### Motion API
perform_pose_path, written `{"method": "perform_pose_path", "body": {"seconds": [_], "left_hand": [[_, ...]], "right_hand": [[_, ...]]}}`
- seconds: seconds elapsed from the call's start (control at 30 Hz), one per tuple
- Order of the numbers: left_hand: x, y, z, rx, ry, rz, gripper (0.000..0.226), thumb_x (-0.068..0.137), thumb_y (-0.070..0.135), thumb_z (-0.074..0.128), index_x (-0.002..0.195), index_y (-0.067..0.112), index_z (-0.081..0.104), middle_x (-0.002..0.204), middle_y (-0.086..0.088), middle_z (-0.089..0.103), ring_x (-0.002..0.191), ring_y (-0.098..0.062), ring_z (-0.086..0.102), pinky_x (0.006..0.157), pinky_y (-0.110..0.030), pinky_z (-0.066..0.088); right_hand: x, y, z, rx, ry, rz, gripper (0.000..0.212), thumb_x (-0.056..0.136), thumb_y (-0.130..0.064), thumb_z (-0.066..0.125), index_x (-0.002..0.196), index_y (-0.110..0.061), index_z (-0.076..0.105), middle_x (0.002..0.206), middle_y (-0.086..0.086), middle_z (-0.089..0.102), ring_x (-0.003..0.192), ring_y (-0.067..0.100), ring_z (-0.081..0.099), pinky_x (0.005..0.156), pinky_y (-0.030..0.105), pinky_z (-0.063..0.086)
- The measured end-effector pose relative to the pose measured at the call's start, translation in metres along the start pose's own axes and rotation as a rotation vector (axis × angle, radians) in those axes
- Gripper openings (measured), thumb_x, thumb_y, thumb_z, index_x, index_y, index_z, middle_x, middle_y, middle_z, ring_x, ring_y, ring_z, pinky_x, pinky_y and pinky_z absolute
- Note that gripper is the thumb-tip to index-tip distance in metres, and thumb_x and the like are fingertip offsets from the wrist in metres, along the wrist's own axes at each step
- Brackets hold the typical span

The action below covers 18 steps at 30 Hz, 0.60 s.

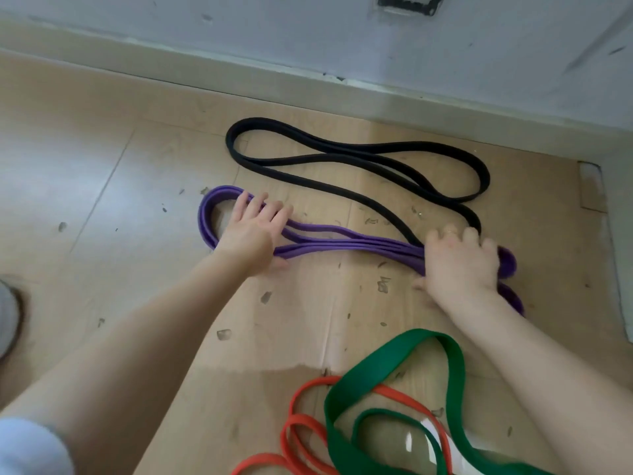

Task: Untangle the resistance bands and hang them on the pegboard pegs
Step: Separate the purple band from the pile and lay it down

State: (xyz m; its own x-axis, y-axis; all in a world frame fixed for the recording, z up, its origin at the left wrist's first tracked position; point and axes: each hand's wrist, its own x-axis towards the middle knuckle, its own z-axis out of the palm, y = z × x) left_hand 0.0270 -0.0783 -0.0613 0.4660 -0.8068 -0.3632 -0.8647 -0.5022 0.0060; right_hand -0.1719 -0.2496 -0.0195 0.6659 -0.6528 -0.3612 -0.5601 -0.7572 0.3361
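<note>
A purple resistance band (342, 243) lies folded in long loops across a flattened cardboard sheet (308, 303). My left hand (251, 234) presses flat on its left loop, fingers spread. My right hand (459, 260) rests on its right end, fingers curled over the strands. A black band (359, 159) lies in loops beyond it, one end running under my right hand's fingers. Near me, a wide green band (394, 354) crosses over a thin orange band (301, 423). No pegboard is in view.
A grey wall (342, 36) with a pale baseboard (274, 87) runs along the far side. Wood-look floor (68, 166) extends to the left. A dark fixture (407, 3) sits on the wall at the top edge.
</note>
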Motion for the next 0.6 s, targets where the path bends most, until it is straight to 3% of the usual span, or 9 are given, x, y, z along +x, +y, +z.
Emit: {"method": "perform_pose_path", "body": {"seconds": [0.1, 0.17, 0.23, 0.3, 0.37, 0.47, 0.6], "left_hand": [[-0.007, -0.035, -0.007, 0.080, -0.057, 0.005, 0.110, 0.069, 0.051, 0.072, 0.148, 0.017, 0.003, 0.156, -0.004, 0.009, 0.143, -0.031, 0.004, 0.117, -0.046, 0.002], [-0.007, -0.053, -0.011, 0.100, -0.116, -0.014, 0.120, 0.064, 0.057, 0.073, 0.148, 0.016, -0.002, 0.157, -0.004, 0.005, 0.143, -0.032, 0.003, 0.116, -0.046, 0.002], [-0.004, -0.064, -0.013, 0.103, -0.131, 0.002, 0.120, 0.064, 0.055, 0.074, 0.148, 0.015, -0.002, 0.156, -0.004, 0.008, 0.142, -0.031, 0.006, 0.116, -0.043, 0.007], [0.001, -0.072, -0.014, 0.099, -0.117, 0.038, 0.113, 0.065, 0.050, 0.076, 0.147, 0.016, 0.006, 0.153, -0.005, 0.018, 0.140, -0.028, 0.016, 0.114, -0.039, 0.018], [0.006, -0.081, -0.016, 0.098, -0.116, 0.056, 0.091, 0.072, 0.043, 0.073, 0.143, 0.019, 0.022, 0.146, -0.003, 0.032, 0.134, -0.024, 0.027, 0.109, -0.037, 0.027], [0.004, -0.094, -0.016, 0.079, -0.127, 0.084, 0.059, 0.084, 0.032, 0.064, 0.135, 0.027, 0.036, 0.135, -0.001, 0.042, 0.125, -0.022, 0.036, 0.103, -0.035, 0.031], [-0.006, -0.111, -0.003, -0.364, -0.073, -0.063, 0.042, 0.084, 0.018, 0.065, 0.123, 0.017, 0.048, 0.119, -0.006, 0.053, 0.100, -0.018, 0.050, 0.081, -0.026, 0.044]], "right_hand": [[0.009, -0.056, -0.017, 0.231, 0.160, -0.292, 0.073, 0.080, -0.049, 0.063, 0.138, -0.017, 0.034, 0.140, 0.008, 0.042, 0.129, 0.027, 0.039, 0.108, 0.041, 0.032], [0.019, -0.095, -0.022, 0.359, 0.116, -0.404, 0.079, 0.081, -0.047, 0.063, 0.144, -0.017, 0.025, 0.147, 0.006, 0.035, 0.136, 0.024, 0.032, 0.114, 0.040, 0.022], [0.029, -0.121, -0.019, 0.408, 0.069, -0.398, 0.079, 0.084, -0.041, 0.062, 0.146, -0.016, 0.021, 0.149, 0.008, 0.032, 0.137, 0.025, 0.031, 0.113, 0.040, 0.024], [0.039, -0.128, -0.014, 0.408, 0.137, -0.333, 0.062, 0.089, -0.030, 0.059, 0.141, -0.015, 0.029, 0.140, 0.009, 0.044, 0.128, 0.025, 0.042, 0.105, 0.039, 0.036], [0.045, -0.126, -0.012, 0.399, 0.168, -0.301, 0.049, 0.092, -0.021, 0.053, 0.138, -0.017, 0.035, 0.133, 0.007, 0.051, 0.122, 0.023, 0.048, 0.099, 0.038, 0.041], [0.048, -0.122, -0.011, 0.384, 0.162, -0.291, 0.046, 0.094, -0.018, 0.049, 0.138, -0.023, 0.037, 0.130, 0.004, 0.053, 0.119, 0.022, 0.050, 0.096, 0.038, 0.044], [0.052, -0.122, -0.012, 0.476, 0.155, -0.247, 0.036, 0.095, -0.022, 0.048, 0.131, -0.023, 0.048, 0.121, 0.003, 0.058, 0.109, 0.021, 0.055, 0.088, 0.037, 0.049]]}}
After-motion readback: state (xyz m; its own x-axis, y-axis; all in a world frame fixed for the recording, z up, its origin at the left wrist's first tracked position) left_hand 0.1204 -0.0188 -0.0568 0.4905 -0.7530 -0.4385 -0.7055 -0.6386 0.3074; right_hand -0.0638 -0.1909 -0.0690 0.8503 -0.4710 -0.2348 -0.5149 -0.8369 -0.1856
